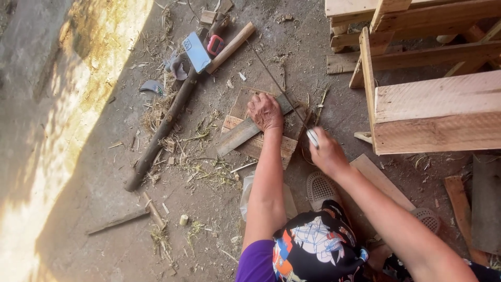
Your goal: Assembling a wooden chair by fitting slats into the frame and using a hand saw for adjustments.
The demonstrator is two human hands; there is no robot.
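At frame centre, the left hand (265, 111) presses flat on one grey slat (245, 130) across two stacked boards (255, 143); the right hand (324, 151) grips one knife (312, 137) beside it.

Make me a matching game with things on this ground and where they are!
Things:
1. cleaver
2. long branch
3. left hand
4. right hand

Places:
A. pressing on a grey slat
B. gripping a white handle
C. top, beside a wooden handle
D. lying diagonally at left

Pairs: 1-C, 2-D, 3-A, 4-B
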